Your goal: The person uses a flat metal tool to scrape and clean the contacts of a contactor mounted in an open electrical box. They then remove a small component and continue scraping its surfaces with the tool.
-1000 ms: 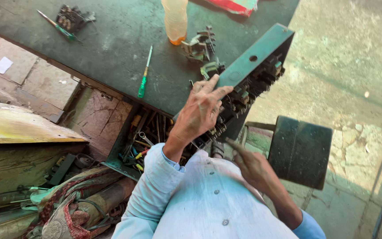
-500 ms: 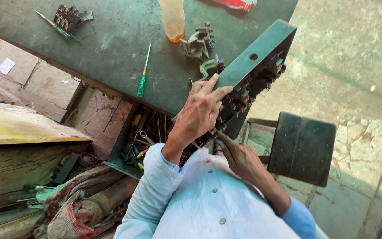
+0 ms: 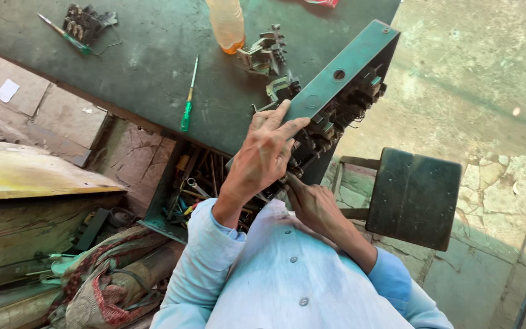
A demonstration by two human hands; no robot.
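A green metal switch box (image 3: 342, 67) leans tilted on the near edge of the dark green table (image 3: 135, 67), its open side with black switch parts (image 3: 342, 119) facing right. My left hand (image 3: 266, 155) lies on the box's lower end with fingers spread, holding it steady. My right hand (image 3: 315, 204) is just below, fingers closed around what looks like a thin tool (image 3: 288, 178) that points into the bottom of the box. Most of the tool is hidden by the hand.
On the table lie a green-handled screwdriver (image 3: 187, 106), a second screwdriver (image 3: 62, 33), an orange bottle (image 3: 226, 24), loose metal parts (image 3: 266, 52) and a black component (image 3: 86, 21). An open drawer (image 3: 196, 183) holds tools. A dark stool (image 3: 415, 195) stands at right, a wooden board (image 3: 25, 176) at left.
My right hand has moved up and left, from beside the stool to the bottom of the switch box. My left hand has stayed on the box.
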